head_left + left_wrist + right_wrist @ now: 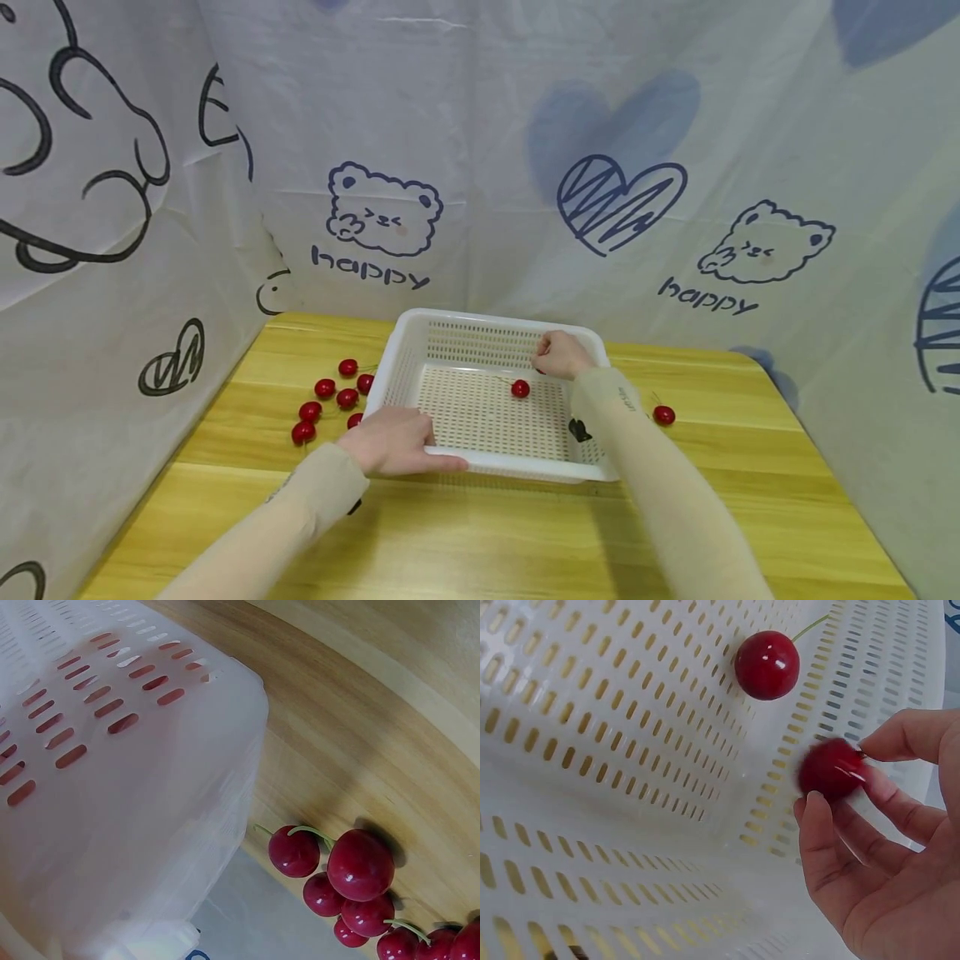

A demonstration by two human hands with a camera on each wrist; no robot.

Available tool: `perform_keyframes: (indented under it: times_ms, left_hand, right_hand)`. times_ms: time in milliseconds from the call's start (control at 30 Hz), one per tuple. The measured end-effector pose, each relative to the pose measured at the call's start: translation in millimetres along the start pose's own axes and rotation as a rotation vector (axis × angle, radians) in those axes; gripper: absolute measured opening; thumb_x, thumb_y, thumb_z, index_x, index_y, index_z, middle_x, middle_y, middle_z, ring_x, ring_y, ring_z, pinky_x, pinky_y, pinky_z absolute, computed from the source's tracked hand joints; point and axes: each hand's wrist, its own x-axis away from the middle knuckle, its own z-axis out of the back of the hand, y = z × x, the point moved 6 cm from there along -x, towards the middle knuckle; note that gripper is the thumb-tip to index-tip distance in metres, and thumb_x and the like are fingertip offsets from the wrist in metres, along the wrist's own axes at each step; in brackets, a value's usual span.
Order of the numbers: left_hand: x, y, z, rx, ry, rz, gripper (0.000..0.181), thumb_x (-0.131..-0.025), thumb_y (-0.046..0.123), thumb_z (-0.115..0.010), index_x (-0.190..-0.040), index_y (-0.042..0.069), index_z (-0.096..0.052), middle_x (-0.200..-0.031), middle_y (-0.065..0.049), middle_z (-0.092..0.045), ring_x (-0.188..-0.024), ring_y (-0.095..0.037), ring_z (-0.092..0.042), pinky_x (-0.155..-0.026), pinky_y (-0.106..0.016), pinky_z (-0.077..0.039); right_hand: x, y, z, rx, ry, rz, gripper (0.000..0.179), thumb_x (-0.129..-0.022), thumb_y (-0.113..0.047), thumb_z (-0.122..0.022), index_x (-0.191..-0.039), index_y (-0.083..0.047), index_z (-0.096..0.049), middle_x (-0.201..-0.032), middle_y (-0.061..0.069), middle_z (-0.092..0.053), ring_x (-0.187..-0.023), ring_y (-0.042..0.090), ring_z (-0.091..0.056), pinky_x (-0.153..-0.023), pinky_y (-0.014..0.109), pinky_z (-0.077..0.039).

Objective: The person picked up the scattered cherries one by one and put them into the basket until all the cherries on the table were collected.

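Observation:
A white slotted plastic basket [517, 461] stands on the wooden table. My left hand [393, 440] grips its near left corner, the thumb lying along the front rim; the left wrist view shows the basket's outer wall [172, 780], with skin glimpsed through the slots. Inside the basket, my right hand [564, 354] is near the far right corner. Its fingers and thumb pinch a dark red cherry [831, 771], slightly blurred, above the basket floor. Another cherry [520, 388] with a green stem lies on the floor of the basket, apart from the hand.
Several cherries [325, 388] lie on the table left of the basket, one partly hidden by its rim. A single cherry [663, 415] lies to the right, beside my right sleeve [637, 450]. A printed white cloth [495, 167] hangs behind and at both sides of the table [480, 542].

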Motion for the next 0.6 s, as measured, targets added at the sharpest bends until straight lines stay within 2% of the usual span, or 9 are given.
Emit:
perform_keyframes:
  times_ms: [267,400,600]
  left_hand:
    - [0.2,2.3,1.1,0.0,0.0,-0.002,0.06,-0.081,0.08,-0.059,-0.097,0.025,-0.073,-0.061,0.009,-0.053,-0.052,-0.008,-0.04,-0.049,-0.025,-0.034]
    - [0.5,3.5,2.3,0.007,0.003,-0.005,0.06,-0.081,0.08,-0.059,-0.097,0.024,-0.074,-0.06,0.008,-0.052,-0.052,-0.009,-0.04,-0.049,-0.025,-0.033]
    - [1.1,2.3,2.6,0.007,-0.007,0.008,0.059,-0.08,0.08,-0.059,-0.091,0.023,-0.072,-0.059,0.008,-0.049,-0.051,-0.009,-0.04,-0.049,-0.026,-0.033]
  right_hand:
    - [6.4,-10.2,5.7,-0.024,-0.012,0.029,0.013,-0.091,-0.013,-0.061,-0.099,-0.003,-0.06,-0.093,0.011,-0.063,-0.075,0.017,-0.054,-0.067,0.027,-0.044]
    - [9.5,-18.1,11.6,-0.014,-0.003,0.062,0.015,-0.092,-0.016,-0.06,-0.102,-0.005,-0.06,-0.1,0.012,-0.065,-0.08,0.018,-0.056,-0.068,0.027,-0.046]
    - [17.7,-32.8,24.4,0.007,0.031,0.141,0.014,-0.092,-0.017,-0.06,-0.102,-0.006,-0.061,-0.1,0.012,-0.064,-0.083,0.021,-0.056,-0.071,0.03,-0.047]
